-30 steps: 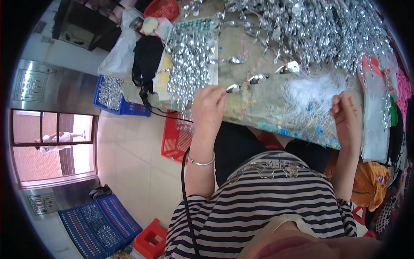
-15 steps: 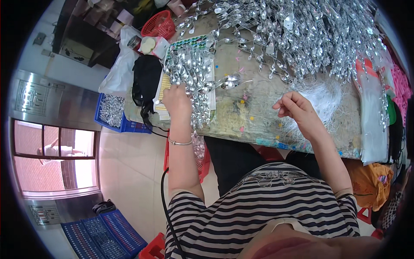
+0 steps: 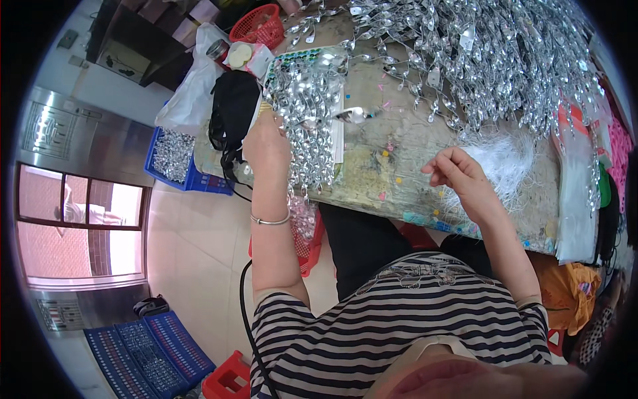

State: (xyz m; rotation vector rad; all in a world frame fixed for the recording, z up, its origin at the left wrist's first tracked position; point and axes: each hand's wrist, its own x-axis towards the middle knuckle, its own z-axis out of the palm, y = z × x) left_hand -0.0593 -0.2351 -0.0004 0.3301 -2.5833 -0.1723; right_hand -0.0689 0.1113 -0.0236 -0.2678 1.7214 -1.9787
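Silver foil-like strands fill the head view just to the right of our left fingers, hanging over a pale sheet in close, roughly parallel rows. Our left hand is at their near-left side, its back turned up and its fingers bent; our right hand hovers well apart from it, its fingers loosely curled. At this scale we cannot tell whether either set of fingertips pinches anything.

As we judge it, the work is partway along. Many strands lie gathered in the batch beside the left fingers, but one twisted piece sticks out sideways, away from those fingers and over the bare tabletop, out of line with the rest. Ahead of the right fingers, a big heap spreads loose and overlapping, so plenty seems left unarranged. Just right of those fingers, a white thread tangle lies loose too.

The strands look bright and mirror-like, with leaf-shaped twists strung one after another. Their lower tips dangle past the table edge nearest us, above a red basket below the left fingers.
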